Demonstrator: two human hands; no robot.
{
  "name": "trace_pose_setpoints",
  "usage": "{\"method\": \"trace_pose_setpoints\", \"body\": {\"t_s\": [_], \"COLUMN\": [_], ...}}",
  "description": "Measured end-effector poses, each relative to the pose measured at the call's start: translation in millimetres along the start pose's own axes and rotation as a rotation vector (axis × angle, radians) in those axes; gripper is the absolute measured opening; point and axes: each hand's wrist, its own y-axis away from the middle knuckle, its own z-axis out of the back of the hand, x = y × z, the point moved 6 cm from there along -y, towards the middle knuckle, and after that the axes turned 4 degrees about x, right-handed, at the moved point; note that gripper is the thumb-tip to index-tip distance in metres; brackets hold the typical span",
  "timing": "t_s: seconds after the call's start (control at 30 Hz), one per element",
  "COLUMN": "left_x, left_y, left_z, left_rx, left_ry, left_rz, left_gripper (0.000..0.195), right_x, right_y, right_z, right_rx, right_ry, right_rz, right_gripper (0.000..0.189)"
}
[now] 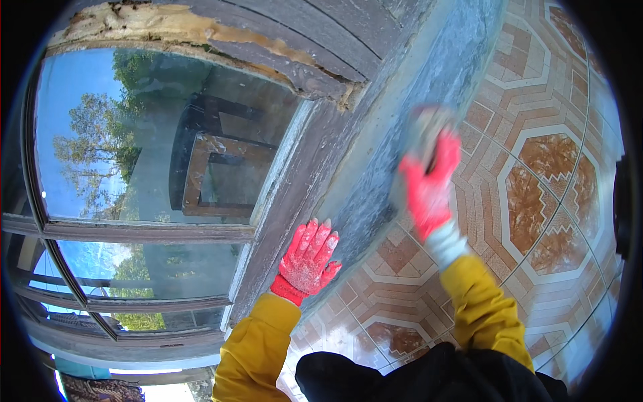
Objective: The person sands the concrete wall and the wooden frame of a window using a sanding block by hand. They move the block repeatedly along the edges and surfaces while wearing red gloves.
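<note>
My right hand (433, 193), in a red work glove, grips a blurred greyish-brown pad or rag (427, 123) against the outer edge of a blue-grey ledge (384, 168). Motion blur hides the pad's exact kind. My left hand (307, 259), in a matching glove dusted with white, rests palm down where the ledge meets the worn wooden window frame (296, 173). Its fingers point up the ledge and its thumb stands apart; nothing is held in it. Pale streaks mark the ledge surface.
Window panes (150, 135) fill the left side, with trees reflected and a wooden chair (193, 173) showing in the glass. Above them a frame rail (166, 25) is broken and rotted. Patterned floor tiles (547, 196) lie to the right, below the ledge.
</note>
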Motion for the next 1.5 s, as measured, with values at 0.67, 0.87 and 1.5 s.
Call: {"method": "trace_pose_setpoints", "body": {"t_s": [0.67, 0.87, 1.5], "left_x": [-4, 2, 15], "left_y": [-10, 11, 124], "left_z": [3, 8, -4], "left_rx": [-0.037, -0.143, -0.361], "left_ry": [0.045, 0.045, -0.038], "left_rz": [-0.021, -0.036, 0.055], "left_gripper": [0.062, 0.059, 0.05], "right_x": [-42, 6, 58], "right_y": [-100, 38, 77], "right_z": [42, -20, -39], "right_rx": [-0.158, -0.035, 0.065], "right_ry": [-0.121, -0.067, 0.161], "right_rz": [-0.229, -0.218, -0.077], "right_gripper": [0.085, 0.094, 0.089]}}
